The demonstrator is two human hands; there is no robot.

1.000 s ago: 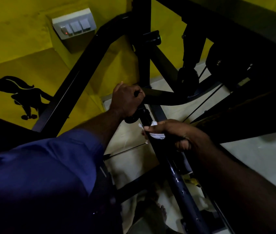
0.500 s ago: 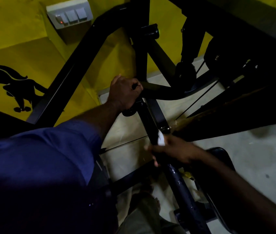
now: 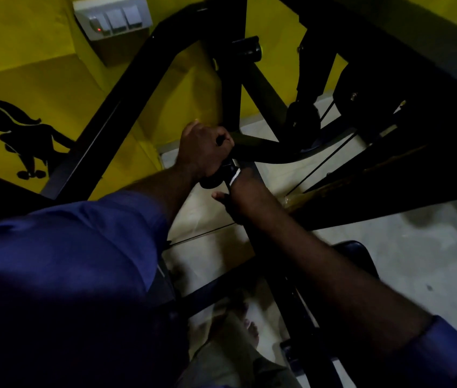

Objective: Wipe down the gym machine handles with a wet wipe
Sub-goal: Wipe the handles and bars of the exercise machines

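left hand (image 3: 206,155): fingers clamped round the top grip of the black handle (image 3: 212,182), knuckles up, the grip's round end cap poking out under the palm. right hand (image 3: 242,196) directly below it on the same bar, nearly touching the left; fingers wrapped round the bar with the wet wipe (image 3: 235,177) trapped between palm and metal. Only a thin white edge of the wipe shows at the top of the right hand, the rest is covered. Right thumb tip sticks out on the left side of the bar. Bar runs on down and to the right under my right forearm toward the floor (image 3: 389,261). Machine frame (image 3: 232,79) is all black tube: one upright post behind the left hand, a slanted beam to its left. Yellow wall (image 3: 25,65) behind, with a white switch plate (image 3: 112,16) showing a red light, and a black silhouette decal (image 3: 20,130) lower left. Blue sleeve (image 3: 67,261) fills the lower left. One bare foot (image 3: 238,323) on the pale floor, blurred. Lighting is dim, so wipe detail is hard to read
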